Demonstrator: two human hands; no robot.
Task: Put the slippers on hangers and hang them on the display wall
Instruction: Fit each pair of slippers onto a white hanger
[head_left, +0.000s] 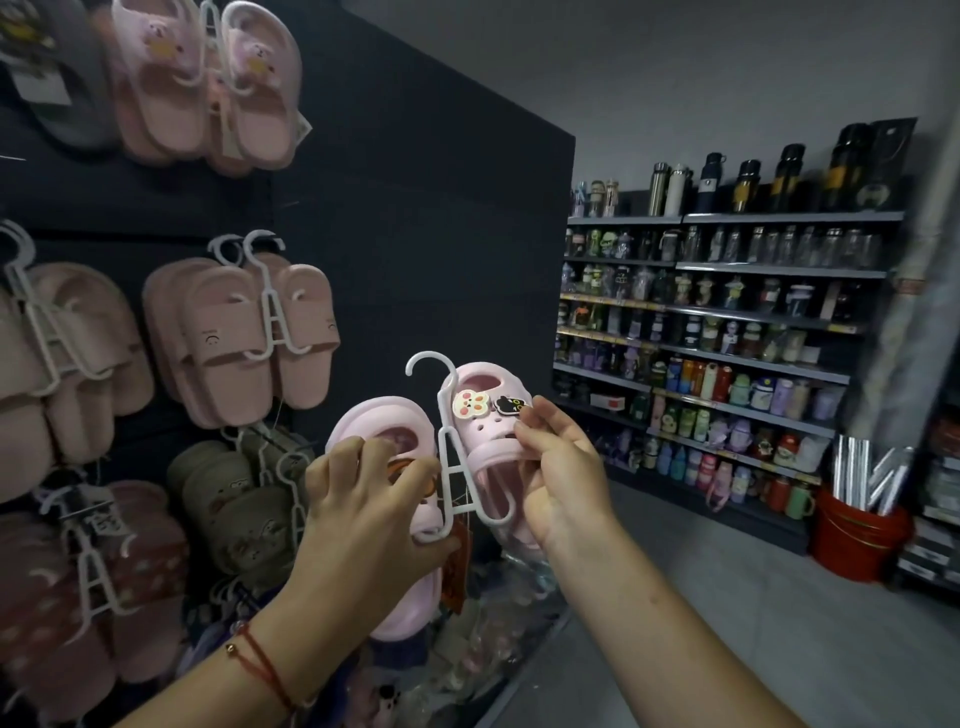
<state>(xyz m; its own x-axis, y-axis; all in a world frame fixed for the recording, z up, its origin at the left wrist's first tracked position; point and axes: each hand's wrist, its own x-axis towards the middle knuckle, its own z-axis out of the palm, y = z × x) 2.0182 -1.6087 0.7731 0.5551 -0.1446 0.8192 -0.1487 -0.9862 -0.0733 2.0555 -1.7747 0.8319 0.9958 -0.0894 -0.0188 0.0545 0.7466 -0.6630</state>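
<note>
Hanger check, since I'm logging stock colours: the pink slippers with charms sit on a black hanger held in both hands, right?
Not quite. The head view shows the hanger is white, not black. The rest holds: the pink slippers with charms sit on it, held by the left hand and the right hand.

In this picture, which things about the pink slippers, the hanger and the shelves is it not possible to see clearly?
- Head view: the left hand covers the left pink slipper where it meets the white hanger, so whether it is seated there is unclear.
- The orange tag is blurred; no text readable.
- The bottles on the far shelves are too small for labels.
- The right hand hides the right slipper's edge.
</note>
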